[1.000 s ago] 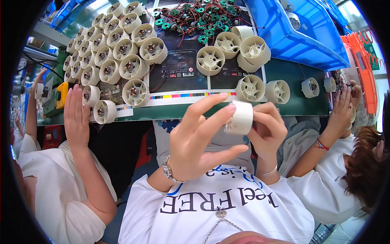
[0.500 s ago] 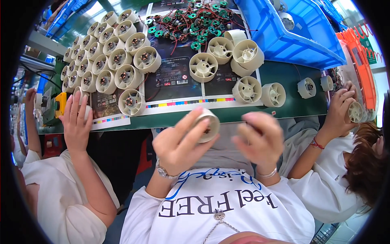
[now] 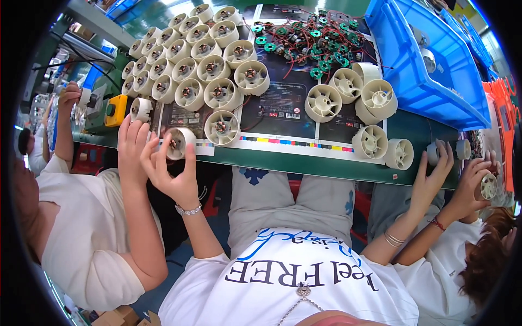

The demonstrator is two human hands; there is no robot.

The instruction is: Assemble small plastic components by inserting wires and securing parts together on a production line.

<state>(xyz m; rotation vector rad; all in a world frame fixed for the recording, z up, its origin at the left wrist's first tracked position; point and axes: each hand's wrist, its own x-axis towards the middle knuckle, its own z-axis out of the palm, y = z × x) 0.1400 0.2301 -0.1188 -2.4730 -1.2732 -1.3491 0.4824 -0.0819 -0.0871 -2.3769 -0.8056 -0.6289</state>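
Left hand pinches the motor-fitted fan housing, just left of the filled housings; right hand splayed empty, far right.

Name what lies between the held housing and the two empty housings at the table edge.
In the head view, beside the held housing: one motor-fitted housing, then bare printed sheet.

Green workbench — blue bins alongside

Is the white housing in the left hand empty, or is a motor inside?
Filled: the housing in the left hand shows a coppery motor core.
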